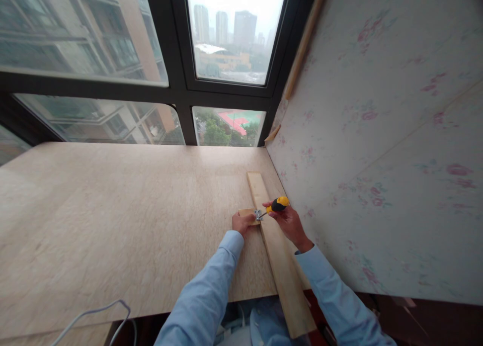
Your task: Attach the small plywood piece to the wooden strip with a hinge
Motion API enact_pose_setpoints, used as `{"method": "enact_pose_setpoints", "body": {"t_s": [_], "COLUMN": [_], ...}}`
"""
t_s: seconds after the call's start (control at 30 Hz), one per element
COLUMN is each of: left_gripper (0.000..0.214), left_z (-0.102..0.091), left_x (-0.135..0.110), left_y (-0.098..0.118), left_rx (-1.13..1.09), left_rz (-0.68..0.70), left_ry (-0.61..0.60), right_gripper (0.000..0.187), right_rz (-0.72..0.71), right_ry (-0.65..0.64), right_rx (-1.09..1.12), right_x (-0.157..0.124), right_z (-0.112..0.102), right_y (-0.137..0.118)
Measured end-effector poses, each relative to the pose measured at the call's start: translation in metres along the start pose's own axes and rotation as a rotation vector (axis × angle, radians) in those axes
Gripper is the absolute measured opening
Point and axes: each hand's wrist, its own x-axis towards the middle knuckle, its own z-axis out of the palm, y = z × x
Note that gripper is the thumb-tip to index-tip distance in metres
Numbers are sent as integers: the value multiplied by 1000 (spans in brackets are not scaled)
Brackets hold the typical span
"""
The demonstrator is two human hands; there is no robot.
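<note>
My right hand is closed around a yellow and black screwdriver, its shaft slanting down to the left. The tip meets a small silver metal hinge at the edge of a long wooden board. My left hand grips a short wooden piece that butts against the board's left side, and its fingers lie close to the hinge. The screw under the tip is too small to make out. The long board runs from the sill toward my lap, past the sill's front edge.
The board lies on a beige marble-patterned sill. Dark-framed windows stand behind it. A floral-papered wall rises close on the right, near my right arm. A pale cable loops over the front left edge.
</note>
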Motion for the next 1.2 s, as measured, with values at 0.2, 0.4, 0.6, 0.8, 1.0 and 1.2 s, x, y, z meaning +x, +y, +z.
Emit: {"method": "enact_pose_setpoints", "body": {"t_s": [0.2,0.4,0.6,0.8,1.0,1.2], "left_gripper": [29,29,26,26,27,32], "left_z": [1,1,1,1,4,3], "left_x": [0,-1,-1,-2,-1,-3], "left_y": [0,0,0,1,-1,-1], "left_rx": [-17,-11,3,10,-4,-32], "left_rz": [3,7,-6,-17,-2,7], "left_ry": [5,18,9,-1,21,21], "right_gripper": [25,26,33,50,44,53], "right_rz": [-33,-12,50,80,37,116], "right_ry": [-70,-63,74,215,143,-6], "right_rx": [-43,-57,-10,-266,-197,190], "right_x": [-6,-6,0,13,19,13], "right_z": [3,3,3,4,6,3], "right_y": [-4,-6,0,3,-4,-12]}}
